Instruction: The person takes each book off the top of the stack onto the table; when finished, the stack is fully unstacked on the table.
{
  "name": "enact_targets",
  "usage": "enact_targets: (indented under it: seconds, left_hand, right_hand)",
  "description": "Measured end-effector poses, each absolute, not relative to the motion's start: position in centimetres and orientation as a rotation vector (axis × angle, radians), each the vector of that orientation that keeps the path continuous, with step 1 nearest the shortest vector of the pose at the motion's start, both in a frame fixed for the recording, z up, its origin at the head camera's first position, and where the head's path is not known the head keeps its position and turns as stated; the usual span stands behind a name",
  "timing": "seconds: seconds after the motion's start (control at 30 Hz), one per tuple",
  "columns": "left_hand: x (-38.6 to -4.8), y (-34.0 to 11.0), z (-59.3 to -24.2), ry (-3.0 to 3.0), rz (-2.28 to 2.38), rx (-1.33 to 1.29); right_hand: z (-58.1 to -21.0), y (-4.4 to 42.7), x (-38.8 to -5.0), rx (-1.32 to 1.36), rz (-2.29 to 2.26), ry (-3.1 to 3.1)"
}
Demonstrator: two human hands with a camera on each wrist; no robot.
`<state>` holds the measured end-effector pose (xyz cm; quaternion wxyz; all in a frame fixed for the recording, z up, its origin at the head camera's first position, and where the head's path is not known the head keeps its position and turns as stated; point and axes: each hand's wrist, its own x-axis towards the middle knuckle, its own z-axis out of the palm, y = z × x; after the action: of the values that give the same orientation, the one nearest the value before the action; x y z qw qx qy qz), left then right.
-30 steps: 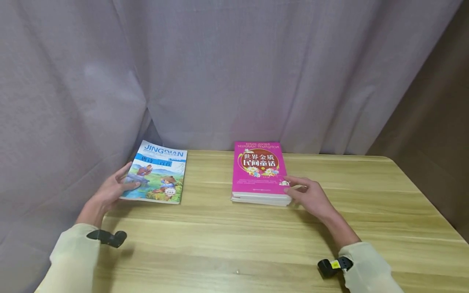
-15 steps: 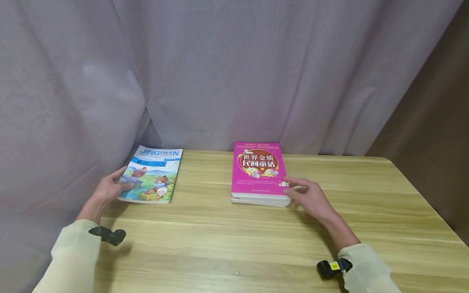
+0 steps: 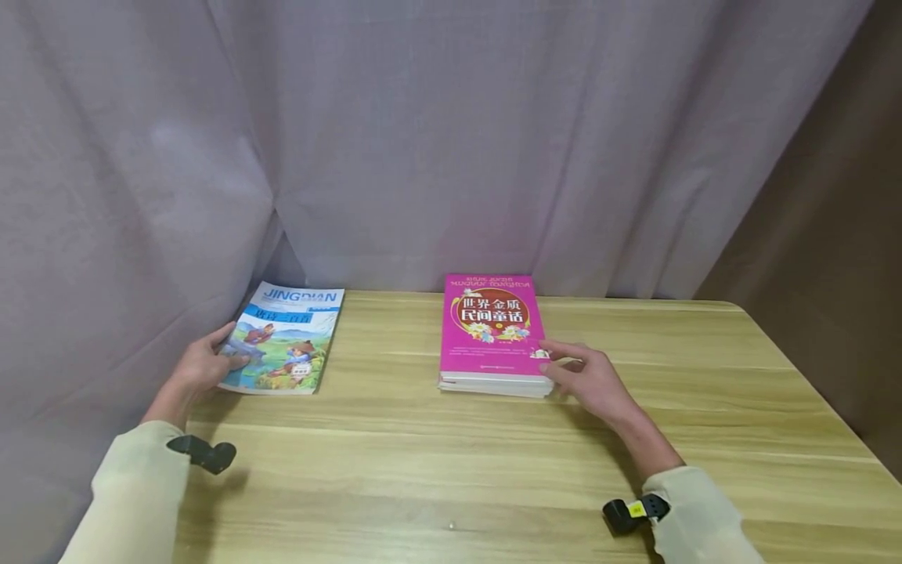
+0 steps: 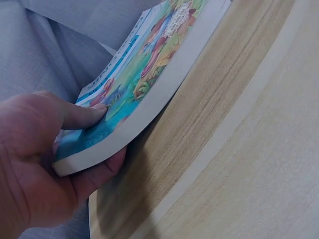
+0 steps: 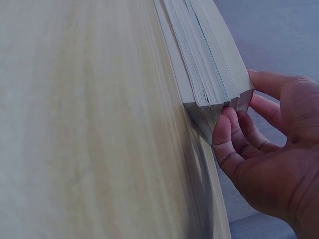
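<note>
At the table's left side, my left hand (image 3: 202,365) grips a paperback book (image 3: 282,337) with a blue-and-white cover and painted figures. In the left wrist view the thumb presses the cover while fingers curl beneath; the held corner of the book (image 4: 124,114) bends up off the wood. A stack of books (image 3: 493,384) lies farther right, topped by a pink book (image 3: 486,356). My right hand (image 3: 588,381) holds the stack's right edge near its front corner. In the right wrist view, curled fingers touch the side of the stack (image 5: 199,55); part of the grip is hidden.
The wooden table (image 3: 395,470) has a rounded far right corner. A grey curtain (image 3: 423,157) hangs right behind the back edge and along the left side. Black wrist cameras sit on both cuffs.
My left hand has moved left with the blue-and-white paperback, widening the gap to the stack. The right hand and the stack stay almost still; the head view shifts slightly.
</note>
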<state>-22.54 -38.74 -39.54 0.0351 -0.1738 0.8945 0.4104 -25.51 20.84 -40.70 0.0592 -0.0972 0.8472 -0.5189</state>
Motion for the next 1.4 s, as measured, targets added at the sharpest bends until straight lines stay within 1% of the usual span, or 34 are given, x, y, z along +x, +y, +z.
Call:
enact_targets:
  seconds: [0.23, 0.4, 0.53, 0.6, 0.73, 0.9, 1.0, 1.2, 1.4]
  left_hand:
    - [-23.0, -38.2, -40.4, 2.817, 1.175, -0.634]
    - [-22.8, -37.4, -41.3, 2.959, 0.991, -0.71]
    - [-22.7, -36.4, -41.1, 3.064, 0.869, -0.713]
    - [-22.9, -35.5, -40.9, 3.122, 0.892, -0.653]
    - [-23.6, -32.9, -40.2, 3.184, 1.025, -0.406]
    - [-24.6, -28.8, -39.6, 2.986, 1.324, -0.148]
    - [-25.2, -26.6, -39.8, 2.829, 1.481, -0.025]
    - [-26.0, -22.7, -41.2, 2.558, 1.657, 0.119]
    - [-26.5, -19.4, -41.8, 2.463, 1.65, 0.199]
  right_hand:
    - [-41.7, 20.8, -26.2, -0.32, -1.578, 2.579]
    - [-42.2, 20.8, -26.5, -0.32, -1.577, 2.598]
    - [-42.3, 20.7, -26.6, -0.311, -1.57, 2.605]
    - [-42.4, 20.7, -26.7, -0.303, -1.565, 2.612]
    - [-42.4, 20.7, -26.7, -0.314, -1.581, 2.608]
    - [-42.4, 20.8, -26.6, -0.308, -1.596, 2.596]
    - [-42.3, 20.8, -26.5, -0.305, -1.602, 2.593]
    - [-42.3, 20.7, -26.4, -0.311, -1.612, 2.578]
    - [-42.5, 20.8, -26.6, -0.285, -1.588, 2.586]
